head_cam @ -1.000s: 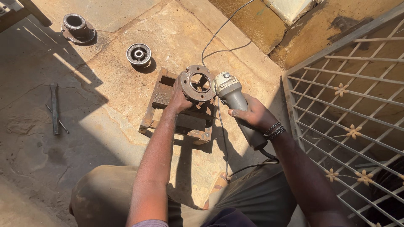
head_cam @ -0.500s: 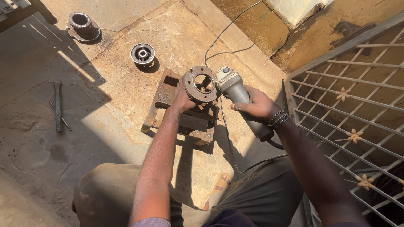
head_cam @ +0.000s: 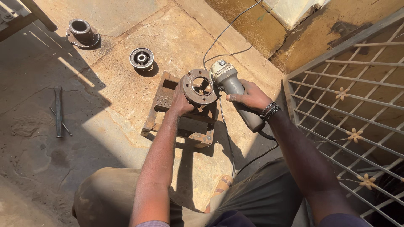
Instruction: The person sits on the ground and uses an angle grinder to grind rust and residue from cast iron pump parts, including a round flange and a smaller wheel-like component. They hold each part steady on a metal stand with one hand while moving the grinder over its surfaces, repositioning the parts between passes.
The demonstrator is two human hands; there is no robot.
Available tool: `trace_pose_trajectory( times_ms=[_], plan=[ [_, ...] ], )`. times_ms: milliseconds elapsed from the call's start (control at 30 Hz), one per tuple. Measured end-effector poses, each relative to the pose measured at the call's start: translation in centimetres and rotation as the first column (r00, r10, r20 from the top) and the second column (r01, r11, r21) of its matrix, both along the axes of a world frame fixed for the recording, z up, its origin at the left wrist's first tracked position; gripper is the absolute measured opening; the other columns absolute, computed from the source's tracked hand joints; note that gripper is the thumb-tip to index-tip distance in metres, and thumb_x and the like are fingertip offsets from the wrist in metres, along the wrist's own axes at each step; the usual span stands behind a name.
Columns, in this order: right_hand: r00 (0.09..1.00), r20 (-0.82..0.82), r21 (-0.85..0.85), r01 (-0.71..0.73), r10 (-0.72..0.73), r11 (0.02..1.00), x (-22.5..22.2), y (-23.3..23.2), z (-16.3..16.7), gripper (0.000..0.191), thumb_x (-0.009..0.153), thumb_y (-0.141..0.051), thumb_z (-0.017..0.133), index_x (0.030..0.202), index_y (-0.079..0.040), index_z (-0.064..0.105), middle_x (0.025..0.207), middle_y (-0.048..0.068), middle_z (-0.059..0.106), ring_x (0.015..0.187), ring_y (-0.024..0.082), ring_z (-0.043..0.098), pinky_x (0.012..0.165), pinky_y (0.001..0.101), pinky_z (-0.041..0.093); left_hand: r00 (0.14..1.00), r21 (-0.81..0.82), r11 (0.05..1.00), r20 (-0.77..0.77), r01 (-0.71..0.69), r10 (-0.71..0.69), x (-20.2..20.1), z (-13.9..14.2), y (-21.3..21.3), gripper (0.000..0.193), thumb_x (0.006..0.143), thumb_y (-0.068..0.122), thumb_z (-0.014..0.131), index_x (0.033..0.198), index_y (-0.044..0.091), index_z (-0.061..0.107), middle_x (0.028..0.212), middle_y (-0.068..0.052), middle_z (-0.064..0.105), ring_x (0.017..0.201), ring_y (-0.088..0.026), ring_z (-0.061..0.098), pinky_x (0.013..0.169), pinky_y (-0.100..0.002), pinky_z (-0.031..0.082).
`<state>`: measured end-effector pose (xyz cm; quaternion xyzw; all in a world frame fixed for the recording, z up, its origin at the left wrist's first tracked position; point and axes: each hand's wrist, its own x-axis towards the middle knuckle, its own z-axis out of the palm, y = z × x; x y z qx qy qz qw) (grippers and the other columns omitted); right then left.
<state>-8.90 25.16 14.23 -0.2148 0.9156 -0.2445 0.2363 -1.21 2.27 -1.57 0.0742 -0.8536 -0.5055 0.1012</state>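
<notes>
Harsh sunlight, hard dark shadows at left, sharp focus, no blur

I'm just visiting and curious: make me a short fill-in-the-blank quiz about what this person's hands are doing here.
1. The right hand grips an angle ____ with a grey body.
2. The left hand steadies a round metal flange that rests on a ____ stand.
3. The power cord from the tool runs across the ____ floor toward the wall.
4. On that wrist sits a dark ____.

Missing words: grinder; metal; concrete; bracelet
</notes>
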Motion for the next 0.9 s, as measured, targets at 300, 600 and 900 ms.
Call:
trace_pose_trajectory(
  times_ms=[300, 600, 900],
  plan=[
    [0.992, 0.111, -0.202, -0.043, 0.067, 0.978, 3.6, 4.0, 0.3, 0.066, 0.079, -0.039, 0.082, 0.128, 0.000, 0.062, 0.101, 0.011, 0.071, 0.087, 0.018, 0.068, 0.077, 0.0332, 0.056, 0.998, 0.001, 1.000, -0.056, -0.021, 0.021, 0.0, -0.6, 0.0, 0.123, 0.064, 0.035, 0.092, 0.158, 0.009, 0.018, 0.157, -0.020, 0.030, 0.146, -0.039, 0.032, 0.121, -0.054, 0.027],
    [0.980, -0.077, -0.066, -0.187, 0.181, 0.980, -2.5, 0.7, -0.9, 0.086, 0.069, -0.044, 0.086, 0.139, 0.000, 0.058, 0.113, 0.016, 0.073, 0.096, 0.022, 0.072, 0.087, 0.0346, 0.056, 0.998, 0.009, 1.000, -0.063, -0.009, 0.009, 0.3, -0.8, -0.3, 0.120, 0.062, 0.029, 0.090, 0.159, 0.010, 0.021, 0.157, -0.019, 0.035, 0.147, -0.038, 0.034, 0.123, -0.052, 0.028],
    [0.973, 0.026, -0.141, -0.225, 0.231, 0.964, -3.3, 2.8, -0.4, 0.087, 0.068, -0.036, 0.088, 0.142, -0.001, 0.058, 0.118, 0.017, 0.074, 0.100, 0.022, 0.072, 0.088, 0.0338, 0.057, 1.000, 0.004, 1.000, -0.011, -0.016, 0.016, 0.3, -1.1, -0.3, 0.121, 0.061, 0.031, 0.088, 0.160, 0.009, 0.023, 0.159, -0.018, 0.034, 0.150, -0.036, 0.033, 0.126, -0.049, 0.027]
  ],
)
